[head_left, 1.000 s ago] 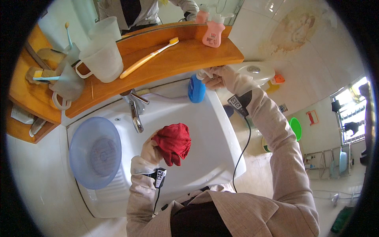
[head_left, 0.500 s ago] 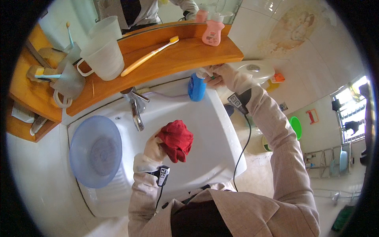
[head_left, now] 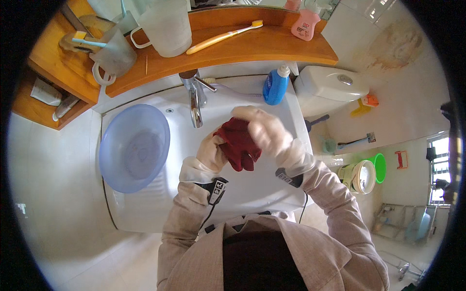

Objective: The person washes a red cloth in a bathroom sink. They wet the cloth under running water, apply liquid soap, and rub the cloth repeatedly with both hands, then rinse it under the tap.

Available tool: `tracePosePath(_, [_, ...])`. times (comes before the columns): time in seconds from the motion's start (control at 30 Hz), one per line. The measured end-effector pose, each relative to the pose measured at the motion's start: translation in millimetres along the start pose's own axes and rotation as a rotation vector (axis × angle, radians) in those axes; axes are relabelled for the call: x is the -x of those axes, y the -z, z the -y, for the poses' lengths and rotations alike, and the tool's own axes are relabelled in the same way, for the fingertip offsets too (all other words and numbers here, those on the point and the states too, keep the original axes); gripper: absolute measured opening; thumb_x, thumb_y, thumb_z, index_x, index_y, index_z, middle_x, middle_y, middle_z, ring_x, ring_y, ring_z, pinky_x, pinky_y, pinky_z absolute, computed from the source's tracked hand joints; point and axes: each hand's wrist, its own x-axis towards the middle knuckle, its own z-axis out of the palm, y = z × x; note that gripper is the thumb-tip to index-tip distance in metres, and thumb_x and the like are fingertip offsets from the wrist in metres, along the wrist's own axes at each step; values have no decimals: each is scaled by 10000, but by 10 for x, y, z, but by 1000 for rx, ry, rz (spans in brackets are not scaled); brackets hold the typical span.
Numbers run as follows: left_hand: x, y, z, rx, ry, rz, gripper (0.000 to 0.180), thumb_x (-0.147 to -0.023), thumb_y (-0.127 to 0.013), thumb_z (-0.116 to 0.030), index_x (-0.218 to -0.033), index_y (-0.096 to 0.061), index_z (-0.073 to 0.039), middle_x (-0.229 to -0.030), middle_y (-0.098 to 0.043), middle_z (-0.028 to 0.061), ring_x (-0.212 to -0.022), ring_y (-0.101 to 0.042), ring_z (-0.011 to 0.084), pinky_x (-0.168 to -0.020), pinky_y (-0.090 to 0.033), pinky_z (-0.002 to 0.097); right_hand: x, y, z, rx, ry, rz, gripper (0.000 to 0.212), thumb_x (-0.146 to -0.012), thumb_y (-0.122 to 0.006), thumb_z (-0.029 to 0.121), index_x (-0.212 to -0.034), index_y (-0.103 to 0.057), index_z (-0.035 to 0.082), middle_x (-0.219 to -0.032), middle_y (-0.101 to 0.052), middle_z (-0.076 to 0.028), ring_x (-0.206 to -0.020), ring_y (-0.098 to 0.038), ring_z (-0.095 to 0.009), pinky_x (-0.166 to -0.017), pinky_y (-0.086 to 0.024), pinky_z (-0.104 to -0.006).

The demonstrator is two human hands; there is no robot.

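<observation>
Left hand (head_left: pixel 211 152) grips a red cloth (head_left: pixel 238 144) over a white sink (head_left: pixel 264 194) while the blurred right hand (head_left: pixel 272 135) overlaps its right side, finger spread unclear.

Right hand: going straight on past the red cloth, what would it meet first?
The right hand would likely meet the faucet first, though height is unclear from this view and it might pass over.

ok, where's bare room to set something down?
Free: sink, between red cloth and jacket; shelf, between orange-handled toothbrush and pink bottle. Crowded: shelf's left end, with white cup and grey mug; sink's left side, with blue tub.
</observation>
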Motion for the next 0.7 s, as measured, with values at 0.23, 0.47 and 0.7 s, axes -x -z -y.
tracePosePath(0.23, [106, -31, -67, 5, 3, 2, 381, -934, -483, -142, -1282, -522, 10, -1198, -625, 162, -1049, -627, 306, -904, -512, 434, -78, -18, 216, -782, -209, -119, 604, -1034, -389, 411, -1422, -365, -50, -1423, -468, -205, -1332, -450, -270, -1144, -309, -390])
tracePosePath(0.47, [84, -25, 79, -138, -268, -148, 254, -942, -526, -170, -1131, -560, -5, -1072, -634, 160, -886, -640, 291, -762, -536, 433, -26, 68, 238, -1372, -304, -206, 545, -1058, -330, 346, -1401, -369, -75, -1411, -464, -227, -1358, -415, -284, -1156, -297, -369])
tracePosePath(0.7, [146, 4, 76, -849, -511, -177, 209, -813, -741, -58, -917, -559, -55, -918, -622, 67, -796, -578, 183, -722, -479, 300, 7, 39, 407, -530, -119, -269, 540, -1047, -354, 364, -1407, -399, -36, -1378, -499, -204, -1313, -462, -246, -1115, -333, -348])
